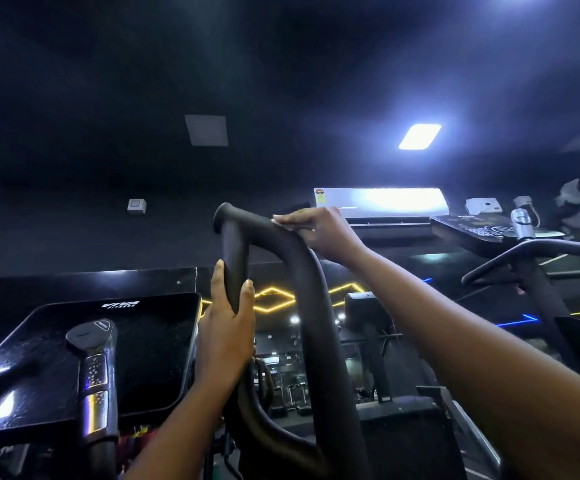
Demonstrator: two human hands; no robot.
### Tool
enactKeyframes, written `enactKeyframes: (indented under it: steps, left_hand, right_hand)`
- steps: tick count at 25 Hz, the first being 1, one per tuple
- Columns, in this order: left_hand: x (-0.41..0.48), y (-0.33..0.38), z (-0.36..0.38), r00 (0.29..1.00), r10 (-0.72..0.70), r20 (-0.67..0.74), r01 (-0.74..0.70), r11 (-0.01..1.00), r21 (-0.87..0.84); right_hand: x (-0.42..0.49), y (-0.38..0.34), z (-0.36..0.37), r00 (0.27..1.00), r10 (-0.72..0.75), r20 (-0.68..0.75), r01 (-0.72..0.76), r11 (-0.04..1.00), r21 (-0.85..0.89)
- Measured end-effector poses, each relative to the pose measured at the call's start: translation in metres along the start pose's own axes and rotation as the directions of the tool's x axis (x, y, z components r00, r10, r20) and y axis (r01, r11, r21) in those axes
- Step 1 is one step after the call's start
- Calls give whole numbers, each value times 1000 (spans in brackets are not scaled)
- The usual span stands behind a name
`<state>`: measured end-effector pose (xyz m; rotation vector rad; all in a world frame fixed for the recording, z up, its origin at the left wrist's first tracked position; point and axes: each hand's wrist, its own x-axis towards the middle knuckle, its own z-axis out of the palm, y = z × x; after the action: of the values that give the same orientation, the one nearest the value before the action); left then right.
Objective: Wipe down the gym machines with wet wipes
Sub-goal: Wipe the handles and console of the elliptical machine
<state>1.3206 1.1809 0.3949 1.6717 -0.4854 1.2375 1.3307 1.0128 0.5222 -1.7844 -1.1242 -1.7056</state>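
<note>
At the top of the looped handle point(319, 323), the right hand point(323, 233) curls its fingers point(295, 218) over the bar, pinning a pale sliver, probably the wet wipe point(276, 220). The left hand point(226, 337) grips the upright side. Wiping is underway, and the next move is likely to slide the wipe down the curve.

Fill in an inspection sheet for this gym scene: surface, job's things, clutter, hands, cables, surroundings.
Surface: black looped handle of a gym machine; no marks visible.
Job's things: pale sliver under the right fingers, perhaps a wipe; too small to tell.
Clutter: nothing seen.
Hands: left hand grips the handle's upright part; right hand wraps its top bend.
Cables: thin cable near the white box on the wall.
Surroundings: speckled console screen at left, air conditioner, ceiling light, second machine at right.
</note>
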Motion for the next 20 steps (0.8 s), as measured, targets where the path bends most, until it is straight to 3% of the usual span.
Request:
enactKeyframes:
  steps: [4, 9, 16, 20]
  left_hand:
    - [-1, 2, 0, 999, -31, -14, 31, 999, 16]
    - [-4, 10, -4, 998, -56, -16, 57, 996, 64]
    - [-27, 16, -8, 999, -48, -14, 49, 990, 132]
    - [-51, 2, -6, 999, -31, -26, 34, 993, 117]
  right_hand:
    - [-70, -5, -10, 983, 66, -174, -47, 993, 110]
    - [-143, -32, 4, 951, 154, -268, -126, 985, 120]
    - [-212, -81, -9, 984, 55, -167, -68, 995, -70]
    - [-156, -79, -25, 984, 6, -180, -27, 993, -115]
